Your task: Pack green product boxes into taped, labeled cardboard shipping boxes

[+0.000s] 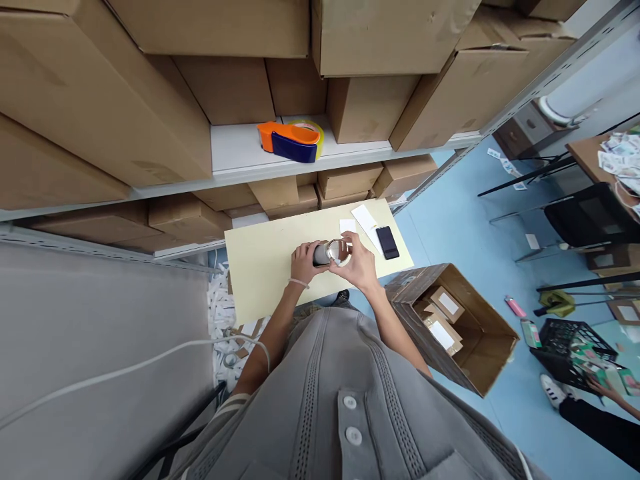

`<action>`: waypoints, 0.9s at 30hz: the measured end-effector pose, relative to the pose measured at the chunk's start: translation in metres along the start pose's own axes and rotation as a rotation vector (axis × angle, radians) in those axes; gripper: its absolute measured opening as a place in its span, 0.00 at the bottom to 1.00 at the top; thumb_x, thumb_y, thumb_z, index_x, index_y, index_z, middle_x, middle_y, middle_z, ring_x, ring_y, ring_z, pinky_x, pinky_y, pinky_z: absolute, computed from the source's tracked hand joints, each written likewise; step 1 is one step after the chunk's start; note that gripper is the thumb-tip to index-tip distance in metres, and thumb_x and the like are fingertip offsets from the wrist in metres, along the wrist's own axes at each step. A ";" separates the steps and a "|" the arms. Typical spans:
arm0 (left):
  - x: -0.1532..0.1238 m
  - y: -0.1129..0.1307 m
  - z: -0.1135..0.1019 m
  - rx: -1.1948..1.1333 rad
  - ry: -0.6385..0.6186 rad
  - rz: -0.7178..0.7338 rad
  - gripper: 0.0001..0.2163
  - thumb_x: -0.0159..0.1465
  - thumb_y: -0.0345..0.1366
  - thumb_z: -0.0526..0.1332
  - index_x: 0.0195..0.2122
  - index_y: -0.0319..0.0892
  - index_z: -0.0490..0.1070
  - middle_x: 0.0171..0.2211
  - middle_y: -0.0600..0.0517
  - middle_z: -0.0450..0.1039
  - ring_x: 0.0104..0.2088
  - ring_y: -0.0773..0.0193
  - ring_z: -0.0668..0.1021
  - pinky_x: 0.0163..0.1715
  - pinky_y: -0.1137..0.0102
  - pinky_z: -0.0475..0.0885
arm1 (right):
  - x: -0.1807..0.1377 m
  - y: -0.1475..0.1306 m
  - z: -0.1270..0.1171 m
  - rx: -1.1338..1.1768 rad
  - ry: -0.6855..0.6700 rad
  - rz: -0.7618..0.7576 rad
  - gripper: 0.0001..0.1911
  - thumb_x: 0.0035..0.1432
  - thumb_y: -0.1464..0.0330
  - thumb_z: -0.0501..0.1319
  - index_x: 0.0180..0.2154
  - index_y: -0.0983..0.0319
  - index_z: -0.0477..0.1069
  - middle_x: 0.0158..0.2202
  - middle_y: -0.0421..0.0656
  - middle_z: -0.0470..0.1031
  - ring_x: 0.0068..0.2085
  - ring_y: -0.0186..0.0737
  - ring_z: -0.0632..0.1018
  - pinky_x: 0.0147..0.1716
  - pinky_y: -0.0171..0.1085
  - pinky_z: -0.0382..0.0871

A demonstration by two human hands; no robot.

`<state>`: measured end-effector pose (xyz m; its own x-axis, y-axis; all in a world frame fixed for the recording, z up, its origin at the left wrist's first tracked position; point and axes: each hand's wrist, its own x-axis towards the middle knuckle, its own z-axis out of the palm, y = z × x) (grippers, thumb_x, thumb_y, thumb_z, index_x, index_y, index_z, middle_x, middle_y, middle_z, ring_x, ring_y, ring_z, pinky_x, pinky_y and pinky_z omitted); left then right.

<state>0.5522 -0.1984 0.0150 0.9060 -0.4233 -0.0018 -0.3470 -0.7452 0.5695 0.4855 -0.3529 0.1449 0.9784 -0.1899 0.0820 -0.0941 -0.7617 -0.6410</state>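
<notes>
I hold a small shiny cylinder (pixel 330 253) lying on its side just above a pale yellow table (pixel 260 267). My left hand (pixel 303 261) wraps round its darker left end. My right hand (pixel 357 263) grips the glossy right end, fingers curled over it. A black phone (pixel 387 242) lies flat on the table just right of my right hand. Two white slips of paper (pixel 364 219) lie beyond the hands near the table's far edge.
A metal shelf (pixel 235 155) packed with cardboard boxes stands behind the table, with an orange and blue tape dispenser (pixel 290 140) on it. An open cardboard box (pixel 450 320) of small packages sits on the blue floor at right. Another person's leg and shoe (pixel 555 392) show at far right beside a black crate (pixel 570 340).
</notes>
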 end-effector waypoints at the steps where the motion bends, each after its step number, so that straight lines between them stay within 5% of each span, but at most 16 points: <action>1: 0.003 0.000 0.000 0.012 0.002 0.013 0.33 0.57 0.48 0.65 0.63 0.47 0.61 0.55 0.43 0.65 0.55 0.47 0.68 0.57 0.58 0.61 | 0.000 0.000 -0.003 0.027 0.026 0.002 0.31 0.48 0.63 0.62 0.55 0.58 0.59 0.47 0.45 0.74 0.39 0.46 0.79 0.37 0.39 0.69; 6: 0.016 -0.005 0.014 0.117 -0.046 0.093 0.24 0.63 0.36 0.58 0.62 0.50 0.63 0.54 0.42 0.66 0.55 0.48 0.68 0.57 0.56 0.60 | 0.019 0.015 0.006 0.164 0.130 -0.018 0.21 0.58 0.69 0.54 0.54 0.57 0.62 0.41 0.41 0.74 0.42 0.41 0.80 0.43 0.37 0.70; 10: 0.014 -0.010 0.038 0.150 -0.123 0.049 0.23 0.61 0.35 0.62 0.58 0.49 0.66 0.52 0.42 0.66 0.53 0.48 0.70 0.54 0.55 0.65 | 0.031 0.045 0.050 0.103 -0.063 0.048 0.22 0.58 0.64 0.60 0.54 0.57 0.66 0.54 0.47 0.70 0.53 0.46 0.75 0.49 0.41 0.70; 14: 0.004 -0.007 0.068 0.114 -0.179 -0.039 0.17 0.64 0.37 0.59 0.55 0.48 0.68 0.51 0.45 0.67 0.50 0.52 0.73 0.48 0.61 0.70 | 0.013 0.090 0.095 -0.018 -0.332 0.336 0.39 0.57 0.61 0.64 0.66 0.62 0.54 0.64 0.60 0.58 0.63 0.53 0.65 0.56 0.49 0.64; 16: -0.001 -0.004 0.081 0.124 -0.217 -0.041 0.17 0.64 0.36 0.59 0.55 0.47 0.68 0.52 0.45 0.67 0.50 0.52 0.73 0.47 0.62 0.71 | 0.002 0.115 0.107 -0.117 -0.402 0.348 0.39 0.59 0.63 0.62 0.68 0.57 0.49 0.69 0.57 0.51 0.68 0.56 0.56 0.60 0.56 0.57; 22: 0.014 -0.002 0.096 0.158 -0.141 0.055 0.25 0.60 0.26 0.55 0.60 0.39 0.62 0.58 0.35 0.64 0.59 0.45 0.67 0.57 0.49 0.63 | -0.006 0.166 0.110 -0.284 -0.393 0.175 0.46 0.57 0.76 0.57 0.70 0.52 0.36 0.71 0.50 0.46 0.69 0.50 0.55 0.64 0.56 0.49; 25: 0.033 0.000 0.100 0.131 -0.226 0.208 0.31 0.54 0.23 0.57 0.62 0.41 0.62 0.65 0.38 0.59 0.66 0.45 0.60 0.64 0.45 0.52 | -0.007 0.184 0.105 -0.362 -0.369 0.263 0.52 0.54 0.74 0.62 0.70 0.54 0.33 0.71 0.55 0.43 0.68 0.50 0.56 0.62 0.53 0.52; 27: 0.045 0.004 0.104 0.128 -0.299 0.256 0.34 0.51 0.23 0.57 0.62 0.41 0.61 0.66 0.40 0.58 0.68 0.46 0.57 0.66 0.43 0.45 | -0.011 0.196 0.100 -0.435 -0.389 0.396 0.53 0.52 0.73 0.66 0.70 0.59 0.36 0.69 0.60 0.50 0.67 0.53 0.58 0.61 0.54 0.52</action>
<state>0.5664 -0.2740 -0.0688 0.6824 -0.7206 -0.1230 -0.5967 -0.6463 0.4757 0.4745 -0.4383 -0.0577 0.8424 -0.3309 -0.4253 -0.4429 -0.8747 -0.1967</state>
